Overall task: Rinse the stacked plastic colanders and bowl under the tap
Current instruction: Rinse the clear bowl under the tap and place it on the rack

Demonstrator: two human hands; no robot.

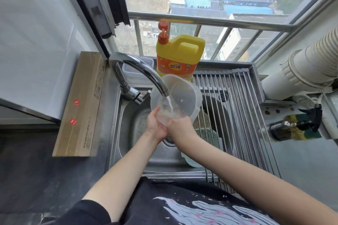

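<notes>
A translucent plastic bowl [184, 97] is tilted on its side over the steel sink [128, 133], its opening facing me. Water runs from the chrome tap [139, 73] into it. My left hand [155, 124] grips the bowl's lower left rim. My right hand [180, 127] holds the lower right rim, beside the left hand. A pale green colander [206, 137] and a beige perforated colander [203, 120] lie in the sink under the rack, partly hidden by my right forearm.
A roll-up steel drying rack [237, 115] covers the sink's right half. A yellow detergent jug [180, 56] stands behind the bowl. A long cardboard box [82, 104] lies left of the sink. A dark spray bottle [296, 126] lies on the right counter.
</notes>
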